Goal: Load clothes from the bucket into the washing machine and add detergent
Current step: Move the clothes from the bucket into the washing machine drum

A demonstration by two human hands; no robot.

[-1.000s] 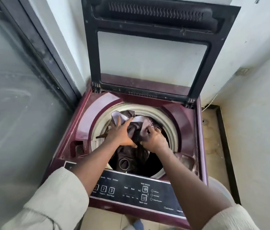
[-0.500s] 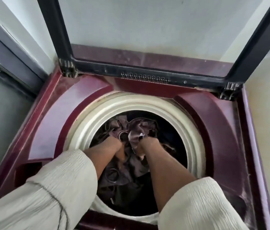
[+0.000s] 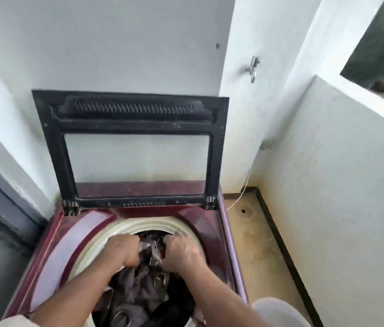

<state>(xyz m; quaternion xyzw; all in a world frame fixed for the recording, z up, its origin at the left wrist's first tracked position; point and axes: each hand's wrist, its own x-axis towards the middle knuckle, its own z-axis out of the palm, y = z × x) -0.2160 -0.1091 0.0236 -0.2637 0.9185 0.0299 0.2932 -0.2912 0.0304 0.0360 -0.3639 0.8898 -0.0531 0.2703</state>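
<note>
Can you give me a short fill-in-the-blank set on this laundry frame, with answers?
1. Both hands, left hand and right hand, grip dark clothes inside the ___.
2. The washing machine lid stands ___.
3. The machine's body is ___ in colour.
4. A metal tap is fixed to the ___.

Answers: drum; open; maroon; wall
</note>
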